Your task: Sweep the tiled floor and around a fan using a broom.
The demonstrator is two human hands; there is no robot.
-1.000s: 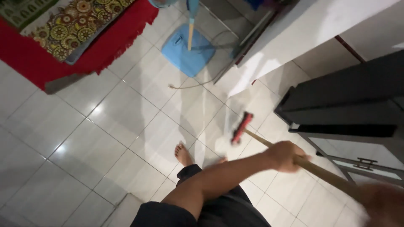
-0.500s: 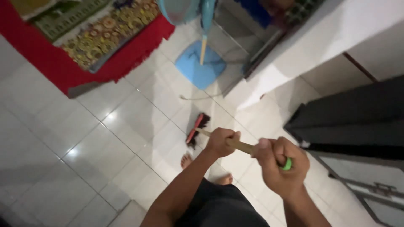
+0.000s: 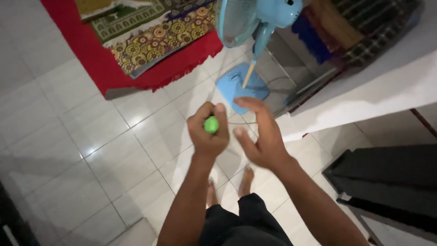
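The green cap [image 3: 210,124] at the top end of a stick sits in the fist of the left hand [image 3: 208,132], seen end-on, so the rest of the stick is hidden behind that hand. The left fingers [image 3: 218,110] are curled tight around it. The right hand [image 3: 259,134] is just beside, palm turned toward the stick, its fingers spread and holding nothing; whether a fingertip brushes the left hand cannot be told.

By the look of it, this is the change of grip in sweeping the floor: one hand carries the stick while the other is free. A next stroke would call for the right hand to close on the shaft lower down, and for care near the fan.

Below are two bare feet [image 3: 246,178] on a glossy white tile floor [image 3: 91,150]. Ahead stands a pale blue fan [image 3: 255,18] on its square base [image 3: 240,89]. A red rug [image 3: 109,73] with patterned mats [image 3: 159,34] lies to the left, a white ledge [image 3: 364,95] and a dark cabinet [image 3: 391,177] to the right.
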